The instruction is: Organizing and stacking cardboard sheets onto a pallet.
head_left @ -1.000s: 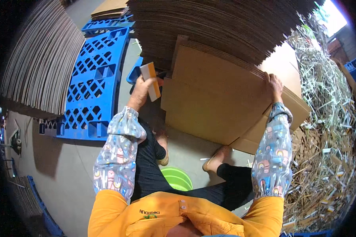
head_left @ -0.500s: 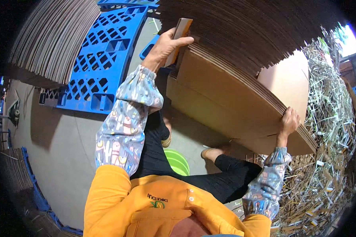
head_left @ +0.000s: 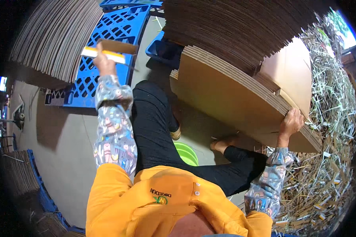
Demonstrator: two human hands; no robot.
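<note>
Two bare hands (head_left: 103,63) (head_left: 292,121), two grey patterned fabric sleeves (head_left: 114,144) (head_left: 263,189) and one orange cloth top (head_left: 146,201) show, plus one round lime-green plastic tub (head_left: 188,154). The flat brown cardboard sheets (head_left: 229,94) cannot be counted.

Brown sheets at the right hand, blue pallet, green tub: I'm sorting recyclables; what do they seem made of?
Brown sheets: apparently matte corrugated cardboard, from the tan faces and thick layered edges. Blue pallet: probably moulded plastic, smooth-looking, given its even colour and lattice. Green tub: likely smooth plastic, judging by its bright uniform colour.
</note>
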